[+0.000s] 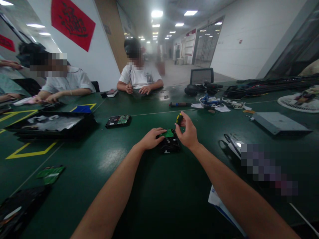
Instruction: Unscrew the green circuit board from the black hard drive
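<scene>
A black hard drive [170, 145] with a green circuit board [167, 133] on its upper face lies flat on the green table in front of me. My left hand [152, 138] grips its left side, fingers over the far edge and thumb on the near part. Upright in my right hand [188, 132] is a screwdriver with a yellow and black handle [178, 119], pinched between thumb and fingers over the drive's right side. The screwdriver's shaft and tip are hard to make out. A second hard drive [118, 121] lies farther left, apart from both hands.
Black trays [50, 124] stand at left, behind a loose green circuit board [51, 174] and a black device [21, 212]. A metal box [280, 122] and a bowl of wires [210, 100] sit at right. Two co-workers [139, 78] work across the table.
</scene>
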A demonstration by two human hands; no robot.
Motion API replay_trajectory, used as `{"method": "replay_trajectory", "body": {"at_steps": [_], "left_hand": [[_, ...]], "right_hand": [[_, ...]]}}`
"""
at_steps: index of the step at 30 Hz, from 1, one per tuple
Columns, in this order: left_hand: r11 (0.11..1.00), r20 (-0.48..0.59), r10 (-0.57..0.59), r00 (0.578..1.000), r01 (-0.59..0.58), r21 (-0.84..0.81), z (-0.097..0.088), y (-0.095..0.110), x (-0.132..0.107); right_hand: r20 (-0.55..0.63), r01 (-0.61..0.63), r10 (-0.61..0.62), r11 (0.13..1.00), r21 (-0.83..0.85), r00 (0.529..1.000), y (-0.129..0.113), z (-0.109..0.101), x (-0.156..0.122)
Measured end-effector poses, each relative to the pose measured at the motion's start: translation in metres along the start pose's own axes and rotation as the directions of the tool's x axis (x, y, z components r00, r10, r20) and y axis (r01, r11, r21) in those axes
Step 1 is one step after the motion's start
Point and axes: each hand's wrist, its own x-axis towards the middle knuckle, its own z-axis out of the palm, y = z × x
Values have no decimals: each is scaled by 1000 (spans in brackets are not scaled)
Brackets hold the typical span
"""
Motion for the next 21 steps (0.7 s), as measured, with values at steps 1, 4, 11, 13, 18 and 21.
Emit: {"method": "replay_trajectory", "body": {"at_steps": [1, 4, 11, 13, 18, 21], "left_hand": [[1000, 0, 0, 1000, 0, -1, 0, 0, 0], [1000, 1, 0, 1000, 0, -8, 0, 0, 0], [1000, -7, -8, 1000, 8, -13, -1, 2, -1], [1000, -8, -8, 1000, 8, -12, -1, 2, 0], [1000, -4, 17, 1000, -17, -12, -1, 1, 0], [1000, -2, 13, 1000, -13, -12, -1, 2, 0]], "right_hand": [[-6, 4, -4, 1000, -11, 1000, 0, 0, 0], [-11, 7, -8, 1000, -24, 1000, 0, 0, 1], [-17, -14, 14, 999, -41, 1000, -1, -1, 2], [-18, -8, 7, 998, -64, 1000, -2, -2, 2], [-8, -1, 0, 997, -78, 1000, -2, -3, 3], [-18, -2, 1, 999, -54, 1000, -1, -2, 2]]}}
